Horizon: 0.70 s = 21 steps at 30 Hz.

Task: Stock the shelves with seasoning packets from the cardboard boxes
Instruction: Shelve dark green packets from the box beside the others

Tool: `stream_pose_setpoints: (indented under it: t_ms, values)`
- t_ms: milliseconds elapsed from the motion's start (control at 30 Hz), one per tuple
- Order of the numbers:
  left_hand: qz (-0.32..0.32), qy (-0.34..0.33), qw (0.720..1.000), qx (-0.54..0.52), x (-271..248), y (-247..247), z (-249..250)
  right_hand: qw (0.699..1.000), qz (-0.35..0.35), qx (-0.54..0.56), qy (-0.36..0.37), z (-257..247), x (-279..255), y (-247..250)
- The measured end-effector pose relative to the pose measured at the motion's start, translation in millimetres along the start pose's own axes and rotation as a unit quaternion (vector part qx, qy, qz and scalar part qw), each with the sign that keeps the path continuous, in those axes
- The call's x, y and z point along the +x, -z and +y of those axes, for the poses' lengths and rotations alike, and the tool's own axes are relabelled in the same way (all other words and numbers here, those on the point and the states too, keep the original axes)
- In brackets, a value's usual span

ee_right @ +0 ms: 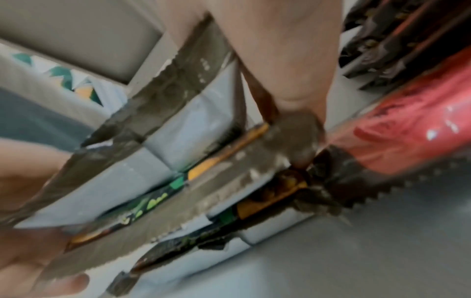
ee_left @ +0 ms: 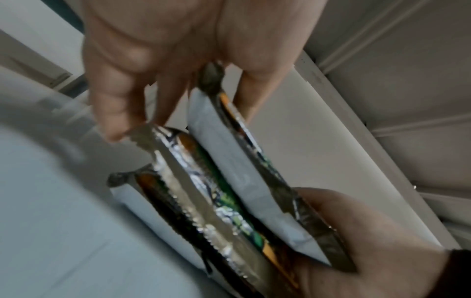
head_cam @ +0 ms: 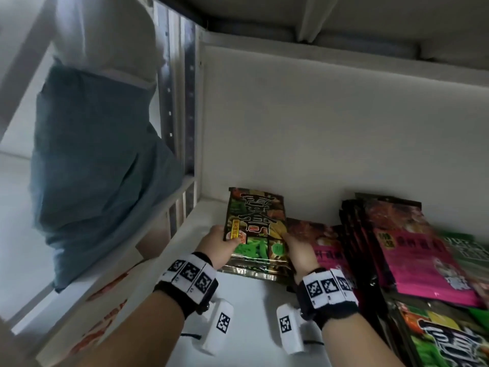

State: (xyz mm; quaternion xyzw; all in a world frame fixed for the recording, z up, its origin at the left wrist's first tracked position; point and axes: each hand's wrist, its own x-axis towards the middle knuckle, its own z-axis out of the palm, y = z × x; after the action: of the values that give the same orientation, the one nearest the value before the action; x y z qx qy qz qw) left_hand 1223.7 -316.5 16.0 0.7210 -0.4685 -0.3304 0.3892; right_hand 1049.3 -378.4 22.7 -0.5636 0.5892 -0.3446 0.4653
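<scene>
Both hands grip green packets (stacked).

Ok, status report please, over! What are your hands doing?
Left hand, right hand: gripping a stack of green-and-black foil seasoning packets on the white shelf. Pink packets crowd the right.

Green seasoning packets: glossy printed film, silvery foil seams with serrated edges, plain pale matt backs.
Pink seasoning packets: shiny plastic film, dark crimped seals.
Shelf: smooth white painted surface, matt.
Shelf upright: bare perforated metal, dull sheen.
Wristbands: black cloth with white marker blocks.
</scene>
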Motion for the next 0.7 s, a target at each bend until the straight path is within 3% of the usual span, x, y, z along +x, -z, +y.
stream_pose_setpoints:
  t_ms: [133,267,333,400,533,700]
  values:
    - [-0.045,0.041,0.996,-0.062,-7,-3,2,0.998,0.038,-0.053,0.017,-3,-5,-8]
    - [-0.044,0.044,0.997,-0.052,-10,-2,12,0.995,0.042,-0.085,0.012,-11,-9,-8]
    - [-0.032,0.035,0.998,-0.030,-16,2,18,0.997,0.056,-0.050,0.023,-17,-16,-1]
    - [0.012,0.000,1.000,-0.008,-25,10,27,0.996,0.076,0.013,0.041,-25,-30,9]
    - [0.069,-0.139,0.987,0.031,-45,21,55,0.984,0.126,0.106,0.069,-37,-74,31]
    - [-0.033,-0.221,0.975,0.011,-83,-12,80,0.970,0.199,0.078,0.119,-39,-152,66]
